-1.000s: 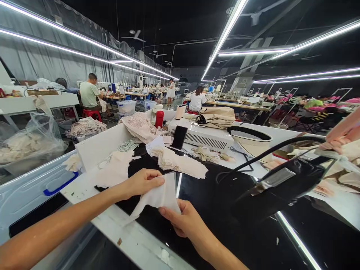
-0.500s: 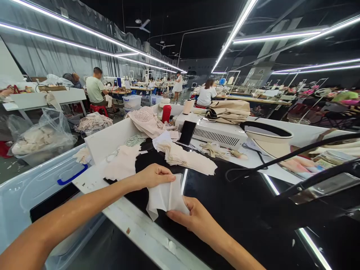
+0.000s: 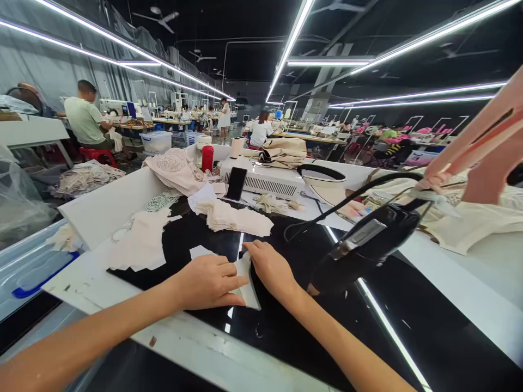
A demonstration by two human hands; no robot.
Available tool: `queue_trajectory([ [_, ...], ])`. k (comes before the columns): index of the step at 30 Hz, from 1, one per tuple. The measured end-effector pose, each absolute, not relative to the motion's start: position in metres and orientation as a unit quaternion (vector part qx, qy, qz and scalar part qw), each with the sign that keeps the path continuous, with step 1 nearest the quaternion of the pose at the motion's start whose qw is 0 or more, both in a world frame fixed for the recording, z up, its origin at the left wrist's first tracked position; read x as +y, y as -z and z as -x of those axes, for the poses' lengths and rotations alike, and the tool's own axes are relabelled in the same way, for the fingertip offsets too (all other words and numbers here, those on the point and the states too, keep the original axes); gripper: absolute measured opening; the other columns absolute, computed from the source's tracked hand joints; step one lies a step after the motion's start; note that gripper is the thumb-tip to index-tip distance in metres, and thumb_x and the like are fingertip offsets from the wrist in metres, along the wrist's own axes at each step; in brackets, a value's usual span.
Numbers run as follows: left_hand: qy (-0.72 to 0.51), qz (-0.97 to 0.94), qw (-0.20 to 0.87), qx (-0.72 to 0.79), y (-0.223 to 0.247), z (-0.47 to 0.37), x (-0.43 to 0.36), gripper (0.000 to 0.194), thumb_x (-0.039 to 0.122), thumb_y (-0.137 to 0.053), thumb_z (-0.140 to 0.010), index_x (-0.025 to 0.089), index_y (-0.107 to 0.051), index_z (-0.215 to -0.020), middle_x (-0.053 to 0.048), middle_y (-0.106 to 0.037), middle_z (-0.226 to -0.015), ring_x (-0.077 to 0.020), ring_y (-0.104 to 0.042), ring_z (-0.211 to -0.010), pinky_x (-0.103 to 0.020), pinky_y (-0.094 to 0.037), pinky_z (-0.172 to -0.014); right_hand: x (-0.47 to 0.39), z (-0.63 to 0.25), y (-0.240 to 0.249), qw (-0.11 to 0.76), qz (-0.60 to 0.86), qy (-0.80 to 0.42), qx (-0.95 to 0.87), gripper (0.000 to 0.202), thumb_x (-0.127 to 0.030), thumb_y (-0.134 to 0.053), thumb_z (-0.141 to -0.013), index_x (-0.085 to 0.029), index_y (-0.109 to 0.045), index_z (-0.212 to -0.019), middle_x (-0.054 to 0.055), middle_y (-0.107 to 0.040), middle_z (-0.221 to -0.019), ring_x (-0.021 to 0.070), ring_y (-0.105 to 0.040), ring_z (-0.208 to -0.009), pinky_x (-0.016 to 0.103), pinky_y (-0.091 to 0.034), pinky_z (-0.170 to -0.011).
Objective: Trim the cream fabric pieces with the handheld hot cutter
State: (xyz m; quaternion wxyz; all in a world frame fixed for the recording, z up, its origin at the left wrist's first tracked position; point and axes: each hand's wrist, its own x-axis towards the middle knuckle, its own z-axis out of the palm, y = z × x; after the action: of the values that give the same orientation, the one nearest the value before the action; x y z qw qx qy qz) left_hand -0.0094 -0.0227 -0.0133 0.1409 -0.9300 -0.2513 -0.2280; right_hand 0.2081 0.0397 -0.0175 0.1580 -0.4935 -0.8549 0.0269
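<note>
Along the near side, the white edge of the worktop (image 3: 192,338) is running at a slant, with a glossy black panel (image 3: 281,337) lying just beyond it. Over that panel the left hand (image 3: 214,282) is resting on a small white cloth piece (image 3: 250,293), its fingers stretching across the fabric and spreading slightly; whether they are pinching it, I cannot tell. The right hand (image 3: 272,268) is sitting at the cloth's far right edge, fingertips meeting the fabric there (what its hidden fingers are doing underneath, I cannot tell either). A corner of white is showing beyond the left hand too.

The step in hand seems to be laying out or straightening this piece; the next move would be calling for a light touch, keeping the fabric flat and its edges unwrinkled.

To the right, a black corded appliance (image 3: 368,239), perhaps an iron, is standing near the right hand. Farther off, a stack of pale pieces (image 3: 235,218) is lying on the panel, with more pale cloth (image 3: 141,239) spreading to its left. Behind the stack a phone (image 3: 236,184) is leaning against a white vented box (image 3: 267,184). Far left, a person in a pale green top (image 3: 84,121) is sitting on a red stool (image 3: 98,155).
</note>
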Motion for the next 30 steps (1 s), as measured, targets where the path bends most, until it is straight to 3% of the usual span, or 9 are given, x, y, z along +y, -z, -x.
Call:
queue_trajectory([
  [2,0.217,0.929,0.133,-0.269,0.025,0.004,-0.025,0.037,0.051,-0.054,-0.106,0.02,-0.068,-0.12,-0.004,-0.072,-0.098,-0.0207,-0.067,-0.084,-0.034,-0.051,-0.074,0.04,-0.21,0.019,0.146,0.5,0.023,-0.853,0.046,0.002,-0.044,-0.092,-0.02,-0.068,-0.125,0.014,-0.074,-0.119,0.0266,-0.066,-0.109,0.034,-0.053,-0.085],
  [6,0.187,0.932,0.104,-0.291,0.036,0.005,-0.027,0.031,0.046,-0.068,-0.1,0.023,-0.067,-0.12,-0.003,-0.07,-0.107,-0.0224,-0.067,-0.09,-0.036,-0.053,-0.076,0.034,-0.215,0.016,0.134,0.489,0.085,-0.858,0.053,0.006,-0.044,-0.09,-0.018,-0.064,-0.133,0.016,-0.067,-0.134,0.0298,-0.06,-0.123,0.039,-0.052,-0.091],
  [12,0.179,0.934,0.081,-0.299,0.037,0.01,-0.032,0.03,0.037,-0.07,-0.099,0.025,-0.064,-0.125,-0.004,-0.069,-0.113,-0.0242,-0.067,-0.097,-0.038,-0.056,-0.081,0.012,-0.217,0.021,0.095,0.424,0.088,-0.896,0.057,0.009,-0.047,-0.088,-0.028,-0.068,-0.125,0.004,-0.072,-0.118,0.0199,-0.064,-0.109,0.03,-0.048,-0.086],
  [16,0.192,0.935,0.074,-0.288,0.037,0.011,-0.033,0.028,0.034,-0.067,-0.102,0.024,-0.065,-0.127,-0.006,-0.07,-0.122,-0.0244,-0.067,-0.107,-0.038,-0.056,-0.092,0.008,-0.222,0.026,0.071,0.471,0.099,-0.874,0.05,0.008,-0.048,-0.087,-0.021,-0.068,-0.122,0.008,-0.072,-0.111,0.0232,-0.065,-0.099,0.033,-0.044,-0.078],
  [20,0.193,0.937,0.074,-0.282,0.036,0.016,-0.032,0.026,0.032,-0.059,-0.106,0.022,-0.065,-0.13,-0.008,-0.07,-0.127,-0.024,-0.067,-0.114,-0.038,-0.055,-0.099,0.009,-0.227,0.028,0.049,0.507,0.107,-0.854,0.045,0.005,-0.047,-0.091,-0.02,-0.066,-0.124,0.011,-0.071,-0.115,0.0256,-0.064,-0.101,0.035,-0.044,-0.078],
  [24,0.183,0.932,0.09,-0.298,0.034,0.026,-0.034,0.025,0.031,-0.053,-0.108,0.02,-0.065,-0.127,-0.008,-0.071,-0.118,-0.0238,-0.069,-0.107,-0.038,-0.057,-0.093,0.007,-0.224,0.028,0.033,0.518,0.11,-0.848,0.04,-0.001,-0.043,-0.098,-0.02,-0.065,-0.125,0.012,-0.07,-0.117,0.0263,-0.063,-0.104,0.035,-0.044,-0.08],
  [30,0.136,0.908,0.181,-0.353,0.029,0.05,-0.046,0.031,0.035,-0.042,-0.112,0.018,-0.067,-0.104,-0.005,-0.066,-0.088,-0.022,-0.066,-0.077,-0.035,-0.05,-0.07,0.003,-0.217,0.025,0.027,0.532,0.115,-0.838,0.033,-0.008,-0.042,-0.102,-0.019,-0.067,-0.121,0.014,-0.07,-0.115,0.0271,-0.062,-0.102,0.036,-0.043,-0.08],
])
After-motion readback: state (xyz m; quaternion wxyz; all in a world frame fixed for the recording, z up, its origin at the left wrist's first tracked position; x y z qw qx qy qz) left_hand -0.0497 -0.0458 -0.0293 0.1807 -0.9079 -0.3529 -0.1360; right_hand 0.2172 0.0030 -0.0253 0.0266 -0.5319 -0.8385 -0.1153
